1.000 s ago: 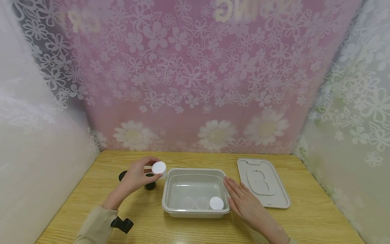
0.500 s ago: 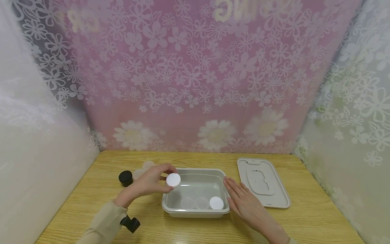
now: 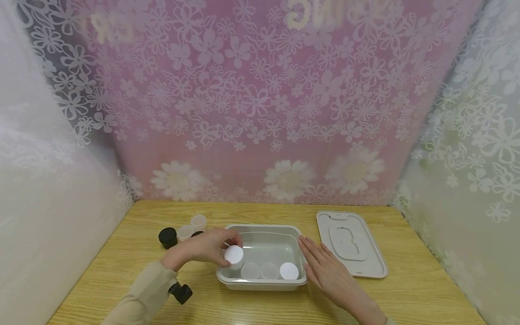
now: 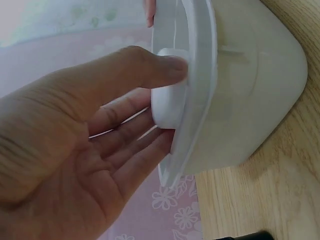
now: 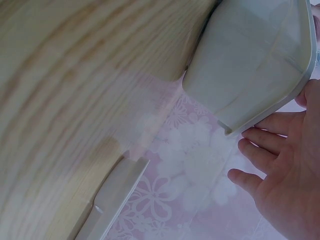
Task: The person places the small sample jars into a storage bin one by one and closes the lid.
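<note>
My left hand point(image 3: 213, 246) pinches a small white-lidded jar point(image 3: 234, 255) between thumb and fingers. It holds the jar at the left side of a light grey plastic box point(image 3: 260, 286), low inside the rim. In the left wrist view the jar point(image 4: 170, 100) shows white beside the box wall point(image 4: 240, 100). Along the box's near side stand two clear-lidded jars point(image 3: 270, 271) and one white-lidded jar point(image 3: 289, 271). My right hand point(image 3: 327, 273) rests with straight fingers against the box's right rim; the right wrist view shows its fingertips at the rim point(image 5: 270, 111).
The flat grey box lid point(image 3: 351, 243) lies on the wooden table point(image 3: 414, 289) to the right. Left of the box stand a black jar point(image 3: 168, 237) and two clear jars point(image 3: 198, 222), with another black one partly hidden behind my left hand. A flowered curtain point(image 3: 260, 113) hangs behind.
My left hand has carried the white-lidded jar rightward and down, from beside the box into its left side. Jars behind that hand have come into view. The right hand stays in place.
</note>
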A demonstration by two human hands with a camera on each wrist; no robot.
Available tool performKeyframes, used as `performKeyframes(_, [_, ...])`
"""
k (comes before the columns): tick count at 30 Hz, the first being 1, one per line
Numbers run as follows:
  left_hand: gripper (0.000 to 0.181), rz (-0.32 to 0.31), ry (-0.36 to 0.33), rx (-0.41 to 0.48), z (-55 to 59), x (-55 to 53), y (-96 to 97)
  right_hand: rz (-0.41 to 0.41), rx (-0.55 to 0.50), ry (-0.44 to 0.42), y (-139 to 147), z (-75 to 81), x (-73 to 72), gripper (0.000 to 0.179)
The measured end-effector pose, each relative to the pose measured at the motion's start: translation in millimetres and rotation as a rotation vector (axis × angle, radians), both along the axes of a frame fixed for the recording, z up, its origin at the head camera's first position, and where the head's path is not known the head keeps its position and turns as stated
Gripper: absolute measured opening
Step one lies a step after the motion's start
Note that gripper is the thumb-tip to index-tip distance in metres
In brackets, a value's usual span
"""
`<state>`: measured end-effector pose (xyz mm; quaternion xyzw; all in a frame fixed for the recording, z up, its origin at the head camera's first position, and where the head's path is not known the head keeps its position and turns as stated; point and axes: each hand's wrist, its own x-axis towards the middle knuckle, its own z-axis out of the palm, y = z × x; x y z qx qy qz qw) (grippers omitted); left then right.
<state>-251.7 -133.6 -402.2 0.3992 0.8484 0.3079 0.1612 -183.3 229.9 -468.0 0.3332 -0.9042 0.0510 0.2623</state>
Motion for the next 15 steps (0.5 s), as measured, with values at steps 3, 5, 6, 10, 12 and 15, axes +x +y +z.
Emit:
performKeyframes(3, [0.04, -0.024, 0.064, -0.07, 2.4, 0.9, 4.0, 0.0, 0.004, 0.011, 0.0, -0.1, -0.2, 0.053])
performKeyframes(5, [0.038, -0.037, 0.088, -0.111, 5.3, 2.0, 6.9, -0.002, 0.008, 0.02, 0.1, -0.4, -0.2, 0.053])
performKeyframes(6, [0.038, -0.04, 0.095, -0.129, 6.3, 2.7, 8.6, -0.002, 0.008, 0.02, 0.1, -0.6, -0.4, 0.053])
performKeyframes(10, [0.035, -0.059, 0.112, -0.178, 10.2, 5.7, 13.8, -0.001, 0.001, 0.005, 0.1, -1.5, -0.7, 0.054])
performKeyframes(12, [0.034, -0.054, 0.119, -0.205, 11.0, 7.1, 16.4, 0.001, -0.002, -0.004, 0.0, -2.0, -1.3, 0.055])
performKeyframes(15, [0.035, -0.037, 0.113, -0.235, 11.2, 8.1, 19.5, 0.004, -0.003, -0.011, 0.2, -2.8, -2.2, 0.056])
